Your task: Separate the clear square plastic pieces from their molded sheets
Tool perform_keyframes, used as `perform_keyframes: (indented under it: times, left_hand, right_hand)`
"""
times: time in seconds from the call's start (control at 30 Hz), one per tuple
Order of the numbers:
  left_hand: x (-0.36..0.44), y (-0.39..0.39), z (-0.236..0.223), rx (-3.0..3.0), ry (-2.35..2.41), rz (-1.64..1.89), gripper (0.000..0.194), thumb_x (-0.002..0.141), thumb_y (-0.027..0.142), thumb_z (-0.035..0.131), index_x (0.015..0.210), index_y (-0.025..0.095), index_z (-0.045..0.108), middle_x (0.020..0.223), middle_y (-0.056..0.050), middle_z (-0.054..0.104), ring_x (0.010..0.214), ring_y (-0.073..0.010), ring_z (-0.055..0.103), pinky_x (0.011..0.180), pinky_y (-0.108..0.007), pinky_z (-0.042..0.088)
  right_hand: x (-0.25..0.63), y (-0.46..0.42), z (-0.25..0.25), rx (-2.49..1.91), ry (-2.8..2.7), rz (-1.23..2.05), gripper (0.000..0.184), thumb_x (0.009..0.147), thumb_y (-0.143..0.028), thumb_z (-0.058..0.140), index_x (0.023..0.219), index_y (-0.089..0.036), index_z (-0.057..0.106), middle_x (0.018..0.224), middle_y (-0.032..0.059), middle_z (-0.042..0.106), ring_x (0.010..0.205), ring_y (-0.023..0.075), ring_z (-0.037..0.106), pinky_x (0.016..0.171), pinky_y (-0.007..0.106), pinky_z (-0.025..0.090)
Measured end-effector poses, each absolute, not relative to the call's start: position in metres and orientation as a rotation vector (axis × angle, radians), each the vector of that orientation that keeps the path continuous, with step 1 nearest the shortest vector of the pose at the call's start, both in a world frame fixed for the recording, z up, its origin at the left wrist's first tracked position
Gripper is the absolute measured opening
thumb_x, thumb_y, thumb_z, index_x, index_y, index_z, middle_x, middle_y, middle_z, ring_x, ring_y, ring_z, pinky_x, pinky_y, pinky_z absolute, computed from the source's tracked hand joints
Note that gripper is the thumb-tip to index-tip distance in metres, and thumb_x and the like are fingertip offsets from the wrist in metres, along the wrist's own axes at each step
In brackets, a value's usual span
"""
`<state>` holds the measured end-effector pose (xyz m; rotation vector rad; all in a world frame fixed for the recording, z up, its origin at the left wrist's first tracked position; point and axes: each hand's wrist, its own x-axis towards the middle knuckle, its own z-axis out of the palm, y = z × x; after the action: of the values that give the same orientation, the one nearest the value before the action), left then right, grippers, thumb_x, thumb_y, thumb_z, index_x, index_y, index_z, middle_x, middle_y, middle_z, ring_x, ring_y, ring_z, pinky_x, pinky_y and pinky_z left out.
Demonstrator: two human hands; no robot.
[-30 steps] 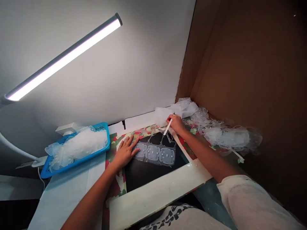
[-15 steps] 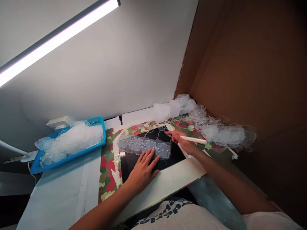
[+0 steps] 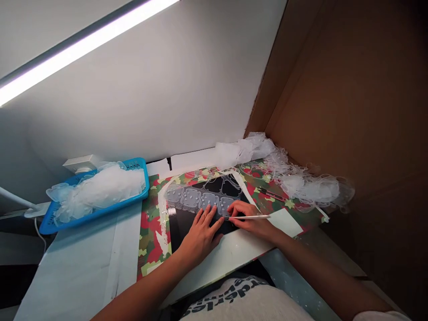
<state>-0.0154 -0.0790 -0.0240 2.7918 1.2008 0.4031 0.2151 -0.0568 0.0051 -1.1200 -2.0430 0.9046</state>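
A strip of sheer white fabric [image 3: 190,197] lies over a black sheet [image 3: 180,227], with rounded-square motifs and small white dots along it. My left hand [image 3: 200,234] is open and flat, its spread fingertips pressing on the strip's lower edge. My right hand [image 3: 249,218] pinches a slim white pen-like tool [image 3: 256,217], held almost level and pointing left. Its tip is at the strip's lower right edge, close to my left fingers; whether it touches the fabric I cannot tell. Cut-out gaps [image 3: 230,188] show black in the fabric's upper part.
At left stands a blue plastic basket [image 3: 147,178] heaped with sheer white pieces [image 3: 107,185]. Fabric scraps [image 3: 301,185] pile along the cardboard wall [image 3: 351,111]. A dark thin tool [image 3: 272,195] lies on the camouflage-patterned board [image 3: 150,240]. A tube lamp [image 3: 90,47] hangs above.
My right hand has come down and nearer, from the upper right of the fabric to its lower right edge, bringing the white tool. My left hand stays in place. The view has shifted slightly.
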Motion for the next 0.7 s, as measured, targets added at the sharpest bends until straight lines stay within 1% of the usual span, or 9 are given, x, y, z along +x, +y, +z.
perform_keyframes:
  times: [0.23,0.33,0.47,0.53,0.6,0.63,0.7]
  left_hand:
    - [-0.015,-0.080,-0.024,2.744,1.192,0.454,0.046,0.090,0.028,0.056,0.135,0.024,0.051,0.154,-0.013,0.034,0.144,-0.0317,0.027,0.113,-0.055,0.031]
    - [-0.015,-0.080,-0.026,2.743,1.168,0.452,0.047,0.089,0.026,0.056,0.136,0.023,0.050,0.156,-0.014,0.030,0.145,-0.0308,0.025,0.113,-0.053,0.032]
    - [-0.017,-0.078,-0.029,2.732,1.137,0.460,0.049,0.088,0.022,0.055,0.137,0.024,0.048,0.159,-0.012,0.024,0.146,-0.0298,0.021,0.114,-0.052,0.033]
    - [-0.018,-0.078,-0.030,2.731,1.139,0.464,0.050,0.088,0.023,0.056,0.137,0.024,0.047,0.160,-0.012,0.021,0.146,-0.0314,0.018,0.112,-0.053,0.034]
    - [-0.017,-0.078,-0.029,2.739,1.147,0.458,0.051,0.086,0.024,0.059,0.136,0.024,0.049,0.160,-0.013,0.020,0.146,-0.0346,0.015,0.111,-0.055,0.035]
    - [-0.017,-0.078,-0.029,2.746,1.151,0.453,0.052,0.085,0.024,0.061,0.136,0.023,0.050,0.160,-0.014,0.020,0.146,-0.0363,0.015,0.111,-0.056,0.035]
    - [-0.017,-0.078,-0.029,2.757,1.157,0.438,0.053,0.083,0.024,0.063,0.135,0.023,0.051,0.159,-0.015,0.020,0.145,-0.0386,0.015,0.110,-0.057,0.034]
  right_hand:
    - [0.210,-0.057,-0.003,-1.158,-2.077,0.864,0.013,0.087,-0.022,0.060,0.075,-0.020,0.055,0.095,0.0042,0.063,0.085,0.0174,0.060,0.076,0.030,0.047]
    - [0.209,-0.058,-0.003,-1.162,-2.078,0.846,0.014,0.088,-0.020,0.057,0.075,-0.020,0.054,0.095,0.0036,0.062,0.083,0.0162,0.059,0.073,0.029,0.046]
    - [0.210,-0.061,-0.005,-1.188,-2.116,0.824,0.015,0.090,-0.019,0.053,0.075,-0.020,0.054,0.096,0.0039,0.063,0.082,0.0159,0.060,0.071,0.029,0.048]
    - [0.206,-0.063,-0.012,-1.158,-2.152,0.734,0.015,0.090,-0.019,0.053,0.076,-0.021,0.056,0.101,0.0059,0.065,0.090,0.0187,0.062,0.078,0.033,0.050]
    - [0.201,-0.066,-0.019,-1.112,-2.203,0.585,0.013,0.092,-0.019,0.050,0.083,-0.021,0.060,0.106,0.0087,0.067,0.100,0.0228,0.062,0.088,0.039,0.050]
    - [0.200,-0.066,-0.022,-1.092,-2.223,0.520,0.014,0.093,-0.019,0.048,0.089,-0.021,0.062,0.106,0.0098,0.068,0.103,0.0242,0.062,0.091,0.042,0.049]
    - [0.202,-0.065,-0.023,-1.084,-2.209,0.468,0.020,0.095,-0.020,0.044,0.099,-0.021,0.064,0.102,0.0104,0.070,0.100,0.0248,0.063,0.090,0.042,0.050]
